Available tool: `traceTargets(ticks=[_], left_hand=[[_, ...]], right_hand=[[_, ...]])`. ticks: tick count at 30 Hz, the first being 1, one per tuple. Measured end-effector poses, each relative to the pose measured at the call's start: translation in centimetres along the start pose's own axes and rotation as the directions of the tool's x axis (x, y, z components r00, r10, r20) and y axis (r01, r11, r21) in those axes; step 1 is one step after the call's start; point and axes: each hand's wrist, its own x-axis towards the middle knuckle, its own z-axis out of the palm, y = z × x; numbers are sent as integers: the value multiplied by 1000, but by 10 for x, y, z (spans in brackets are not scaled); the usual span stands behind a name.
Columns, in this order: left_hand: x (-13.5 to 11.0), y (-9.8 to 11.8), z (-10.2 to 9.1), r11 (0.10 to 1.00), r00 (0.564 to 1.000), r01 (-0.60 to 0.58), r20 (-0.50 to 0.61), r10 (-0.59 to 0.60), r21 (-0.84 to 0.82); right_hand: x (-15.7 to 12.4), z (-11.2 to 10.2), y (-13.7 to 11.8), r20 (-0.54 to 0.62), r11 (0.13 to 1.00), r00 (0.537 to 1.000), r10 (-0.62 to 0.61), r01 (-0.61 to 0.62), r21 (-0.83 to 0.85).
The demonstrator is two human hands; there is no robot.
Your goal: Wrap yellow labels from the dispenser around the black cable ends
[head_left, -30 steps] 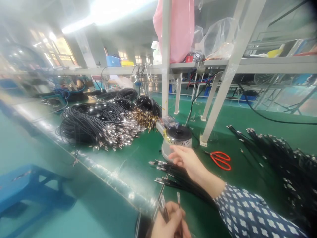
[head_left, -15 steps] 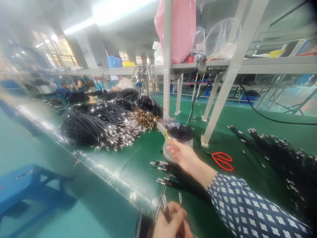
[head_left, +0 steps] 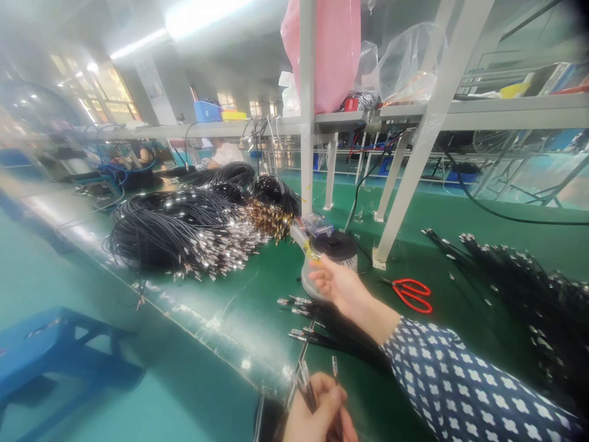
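Note:
My left hand (head_left: 319,408), low in the view, is closed round several black cables (head_left: 307,393) with silver metal ends. One cable end (head_left: 335,366) sticks up apart from the others, by the thumb. My right hand (head_left: 340,285) reaches forward, its fingertips pinched on a bit of yellow tape (head_left: 315,254) at the front of a round tape dispenser (head_left: 338,245) with a black disc on top. More black cables with metal ends (head_left: 301,334) lie on the green bench just below my right wrist.
Red-handled scissors (head_left: 411,294) lie right of the dispenser, near a white shelf post (head_left: 409,153). A big heap of coiled black cables (head_left: 170,227) is at the left, another bundle (head_left: 510,270) at the right. A blue stool (head_left: 59,344) stands beside the bench.
The whole view has shifted slightly, with the scene a little higher and to the left. Both hands keep nearly the same pose and grip.

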Motion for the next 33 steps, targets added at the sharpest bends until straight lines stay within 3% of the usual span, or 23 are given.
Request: traceTargets(ticks=[8,15,18,21,24,28,33], left_hand=[[-1,2,1,1000,1000,17,-2,-17,-4],[-4,5,3,1000,1000,21,-1,-21,-14],[-5,5,3,999,999,33,-2,-33,-12],[-5,4,3,999,999,39,0,-39,-9],[-4,3,2,999,999,40,3,-40,-14],[-3,2,2,999,999,36,15,-35,-26],[-3,2,2,999,999,32,12,-32,-16]], right_hand=[[6,-1,-5,-21,998,999,48,-48,44],[0,7,-19,76,974,995,67,-82,212],[-15,12,-33,94,973,995,-37,14,229],[-25,4,-39,60,970,980,-191,179,164],[-26,-17,-27,-2,947,947,-320,320,9],[-20,-39,-1,-26,899,908,-417,408,-156],[-7,-34,9,30,827,858,-514,504,-251]])
